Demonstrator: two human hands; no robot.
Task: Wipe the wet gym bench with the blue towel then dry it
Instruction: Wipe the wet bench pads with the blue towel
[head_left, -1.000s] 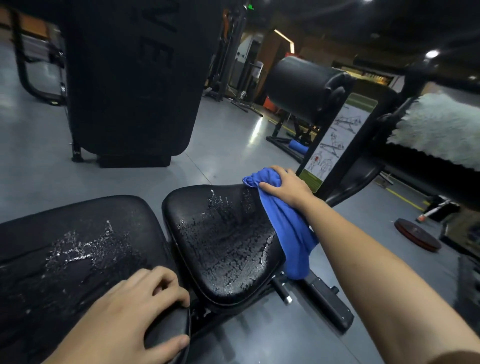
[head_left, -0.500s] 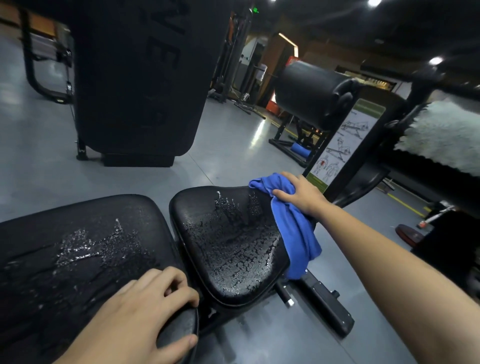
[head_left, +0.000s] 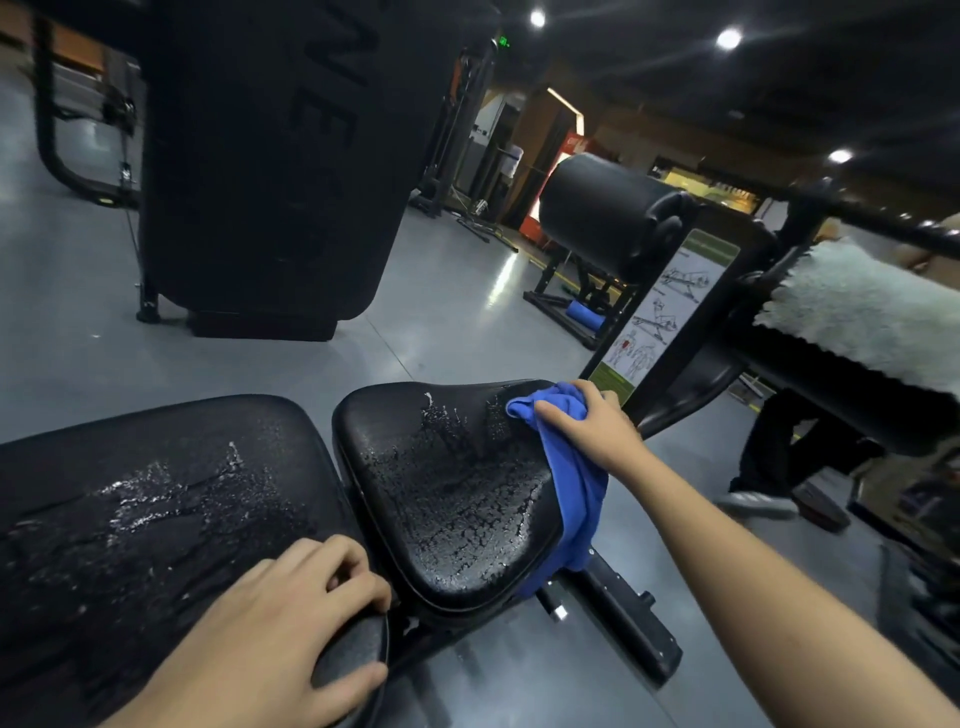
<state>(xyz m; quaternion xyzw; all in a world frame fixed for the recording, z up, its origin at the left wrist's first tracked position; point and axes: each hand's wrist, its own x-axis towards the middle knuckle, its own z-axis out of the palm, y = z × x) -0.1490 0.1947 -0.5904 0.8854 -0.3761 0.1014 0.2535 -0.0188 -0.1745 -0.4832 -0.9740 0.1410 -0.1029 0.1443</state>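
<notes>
The black gym bench has two pads, both beaded with water: a small seat pad (head_left: 447, 499) in the middle and a long back pad (head_left: 156, 499) at the left. My right hand (head_left: 592, 423) presses the blue towel (head_left: 571, 483) onto the seat pad's far right corner, and the rest of the towel hangs down over the pad's right edge. My left hand (head_left: 270, 634) grips the near right corner of the back pad, fingers curled over its edge.
A black roller pad (head_left: 602, 218) and an exercise instruction placard (head_left: 660, 317) stand just behind the seat. A white fluffy towel (head_left: 872, 317) hangs on a bar at the right. A large black machine (head_left: 270, 171) stands on the grey floor behind. Someone's legs and shoes (head_left: 763, 499) are at right.
My right hand has held the blue towel at the seat's far right corner, shifting slightly toward the back edge. The left hand stays on the back pad. The view has tilted.
</notes>
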